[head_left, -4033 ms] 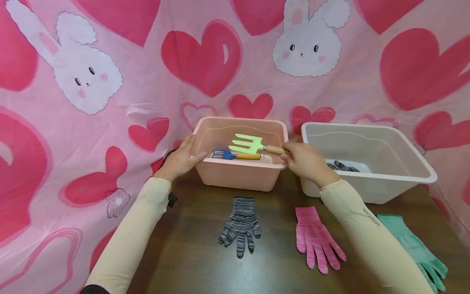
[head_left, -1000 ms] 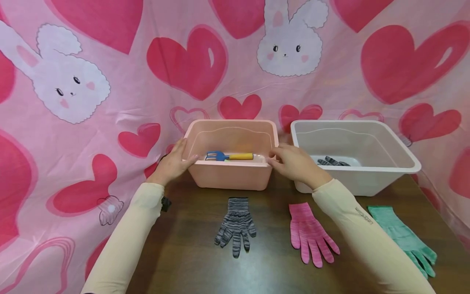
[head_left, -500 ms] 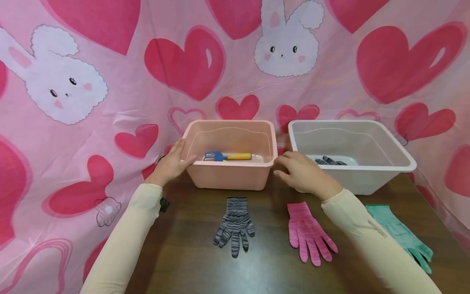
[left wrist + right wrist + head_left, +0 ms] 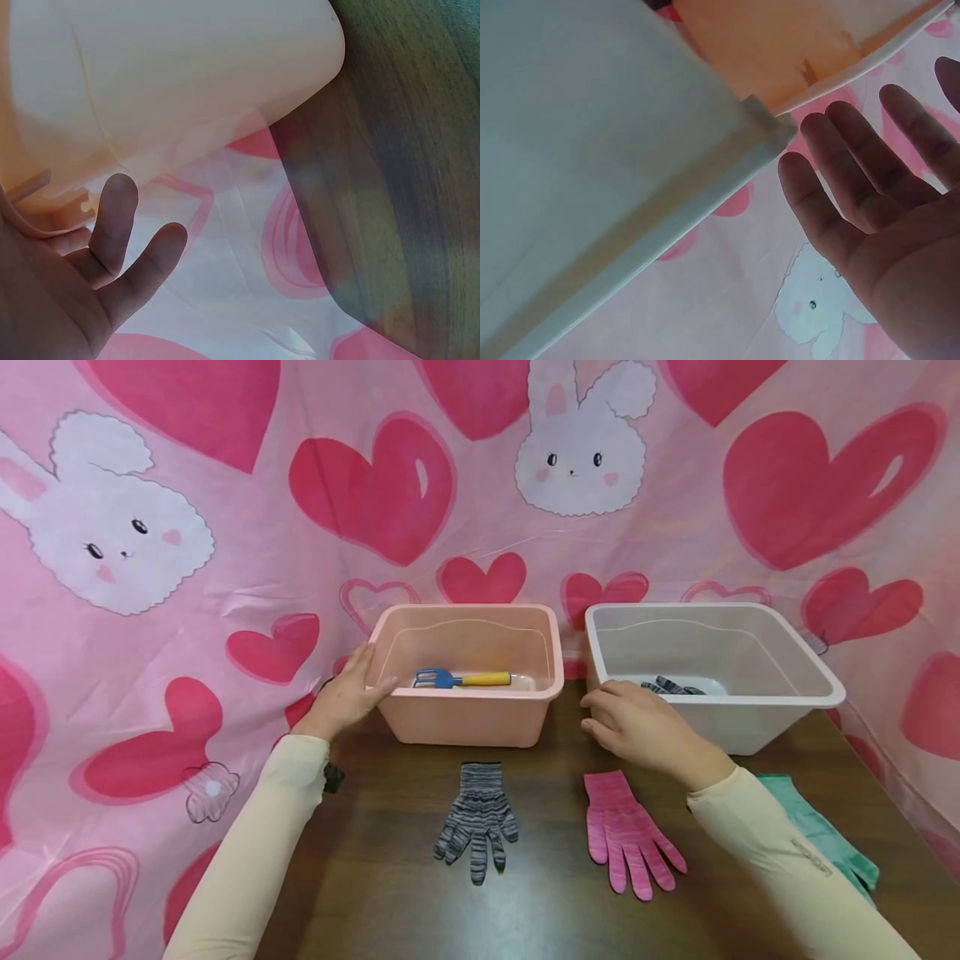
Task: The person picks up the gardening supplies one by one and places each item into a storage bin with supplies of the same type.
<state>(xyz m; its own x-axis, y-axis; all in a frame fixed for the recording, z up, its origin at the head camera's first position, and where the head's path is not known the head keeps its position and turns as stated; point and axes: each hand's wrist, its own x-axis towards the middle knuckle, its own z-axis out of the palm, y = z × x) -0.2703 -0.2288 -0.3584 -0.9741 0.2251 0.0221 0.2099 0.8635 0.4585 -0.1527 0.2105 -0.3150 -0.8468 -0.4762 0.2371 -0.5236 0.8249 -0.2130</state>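
My left hand (image 4: 341, 693) rests at the left rim of the pink bin (image 4: 465, 718), its thumb along the front edge; in the left wrist view two of its fingers (image 4: 146, 274) extend freely below the rim. Inside that bin lies a small blue hand fork (image 4: 465, 679) with a yellow handle. A sliver of light green shows beneath it, mostly hidden by the front wall. My right hand (image 4: 645, 727) holds nothing. It hovers by the front left corner of the off-white bin (image 4: 750, 727), fingers loosely extended in the right wrist view.
Striped grey gloves (image 4: 667, 686) lie in the off-white bin. On the dark wooden table are a grey striped glove (image 4: 480, 814), a pink glove (image 4: 628, 831) and a green glove (image 4: 817, 827), partly covered by the right sleeve. A heart-and-rabbit cloth (image 4: 480, 477) hangs behind.
Earlier my right hand held a green hand fork by its wooden handle over the pink bin. It has let go there and moved right toward the off-white bin. The left hand stays put.
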